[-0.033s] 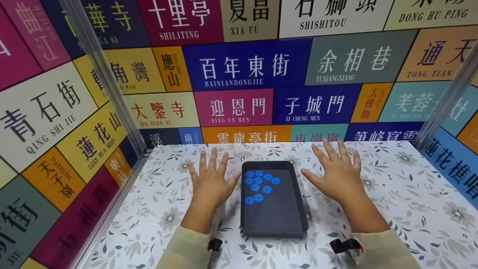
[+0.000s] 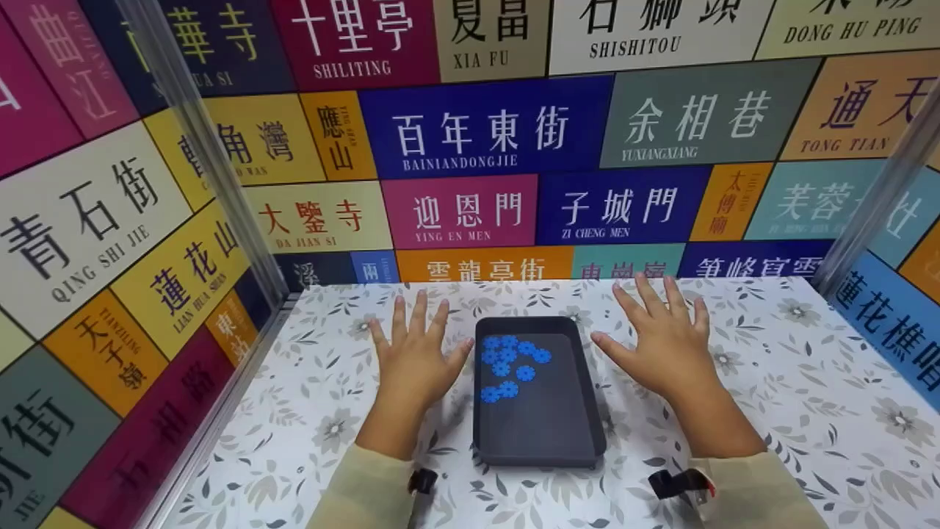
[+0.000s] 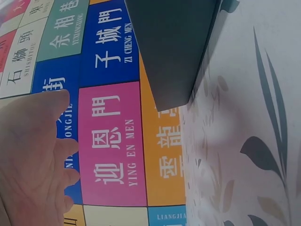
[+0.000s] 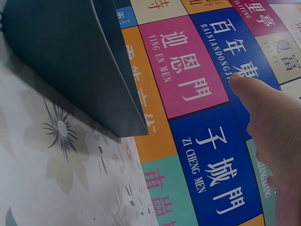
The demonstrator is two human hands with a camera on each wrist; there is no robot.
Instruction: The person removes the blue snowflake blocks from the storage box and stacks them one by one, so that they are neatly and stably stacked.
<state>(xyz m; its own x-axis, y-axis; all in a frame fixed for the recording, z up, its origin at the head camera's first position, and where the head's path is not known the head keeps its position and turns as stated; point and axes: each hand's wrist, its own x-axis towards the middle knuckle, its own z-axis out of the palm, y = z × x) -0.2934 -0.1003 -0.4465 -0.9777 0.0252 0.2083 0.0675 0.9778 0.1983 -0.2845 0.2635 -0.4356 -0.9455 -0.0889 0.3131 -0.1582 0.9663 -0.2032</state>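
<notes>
In the head view a dark grey rectangular tray [image 2: 540, 433] stands on the table, with several blue flower-shaped pieces [image 2: 525, 373] lying flat in its far and left part. My left hand [image 2: 416, 364], fingers spread, is left of the tray and holds nothing. On the tray's other side my right hand [image 2: 664, 349] is also spread and holds nothing. Both wrist views show the tray's outer wall [image 3: 171, 52] [image 4: 66, 61] and part of a hand, the left [image 3: 33, 150] and the right [image 4: 277, 127], apart from it.
White cloth with a grey leaf and flower pattern [image 2: 338, 433] covers the table. Behind it rises a wall of coloured panels with writing [image 2: 485, 132]. Clear upright edge strips stand at the left [image 2: 213, 162] and right [image 2: 874, 198]. Black bands circle both wrists.
</notes>
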